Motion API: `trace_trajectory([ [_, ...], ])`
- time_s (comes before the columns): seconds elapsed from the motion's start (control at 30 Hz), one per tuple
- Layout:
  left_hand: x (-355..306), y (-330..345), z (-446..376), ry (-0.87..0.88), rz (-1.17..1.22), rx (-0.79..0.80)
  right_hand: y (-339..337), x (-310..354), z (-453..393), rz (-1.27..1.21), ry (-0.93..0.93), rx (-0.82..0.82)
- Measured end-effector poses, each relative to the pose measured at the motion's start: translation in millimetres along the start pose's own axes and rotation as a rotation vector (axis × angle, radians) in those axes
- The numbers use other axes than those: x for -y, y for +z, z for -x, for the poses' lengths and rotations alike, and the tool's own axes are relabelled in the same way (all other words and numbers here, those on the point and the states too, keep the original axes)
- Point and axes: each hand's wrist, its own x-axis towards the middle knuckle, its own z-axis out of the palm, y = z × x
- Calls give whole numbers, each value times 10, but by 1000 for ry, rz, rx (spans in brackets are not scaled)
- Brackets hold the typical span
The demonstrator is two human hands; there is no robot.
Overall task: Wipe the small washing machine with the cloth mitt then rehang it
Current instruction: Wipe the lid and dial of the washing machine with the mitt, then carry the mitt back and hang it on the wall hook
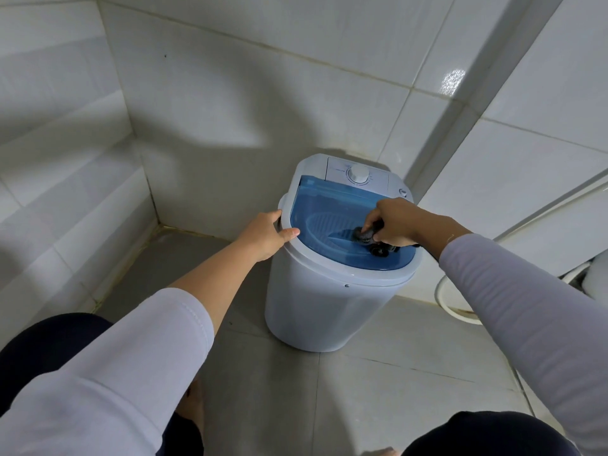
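Observation:
A small white washing machine [329,311] stands on the floor in a tiled corner, with a clear blue lid [332,205] and a white dial [358,174] at its back. My left hand [268,235] grips the left rim of the machine's top. My right hand [393,223] presses a dark bunched cloth mitt [365,236] onto the right part of the blue lid. Part of the mitt shows below my fingers near the lid's front edge.
White tiled walls [230,110] close in behind and to the left. A white basin [450,301] sits on the grey floor to the machine's right. My knees and a bare foot [194,406] are at the bottom of the view.

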Motion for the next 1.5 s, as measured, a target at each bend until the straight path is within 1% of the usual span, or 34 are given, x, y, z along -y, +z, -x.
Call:
trace_trajectory([
  [0.1, -10, 2, 10, 8, -1, -2, -10, -172, 90, -213, 84, -24],
  [0.17, -19, 1, 11, 10, -10, -5, -27, -297, 167, -292, 134, -47],
  [0.27, -29, 5, -12, 11, -42, -4, -18, -437, 249, -428, 180, -131],
  [0.33, -44, 14, -49, -1, -67, -7, 14, -453, 268, -569, 155, -212],
  [0.4, -48, 29, -111, -4, -127, -51, 61, -398, 257, -690, 91, -273],
  [0.43, -56, 40, -135, 18, -157, -79, 87, -346, 245, -733, 55, -287],
  [0.5, -101, 76, -156, 116, -163, -102, 150, -226, 210, -768, 0, -308],
  [0.57, -176, 135, -148, 226, -135, -67, 227, -120, 170, -800, -11, -340],
  [0.63, -257, 211, -143, 304, -157, -43, 287, -59, 153, -856, 18, -372],
  [0.8, -404, 391, -209, 365, -289, -123, 287, -128, 231, -1110, 52, -368],
  [0.9, -447, 429, -234, 362, -309, -176, 261, -263, 318, -1145, 103, -353],
  [1.03, -443, 436, -265, 336, -304, -179, 274, -382, 399, -1023, 82, -334],
  [1.1, -458, 452, -260, 336, -304, -212, 301, -380, 400, -1003, 64, -335],
  [1.2, -502, 494, -206, 318, -198, -245, 337, -347, 360, -982, 80, -355],
  [1.3, -550, 554, -143, 304, -68, -206, 345, -314, 332, -965, 96, -369],
  [1.37, -576, 576, -105, 330, -30, -164, 344, -297, 320, -946, 103, -368],
  [1.5, -579, 590, -74, 406, -185, -127, 298, -255, 323, -940, 129, -372],
])
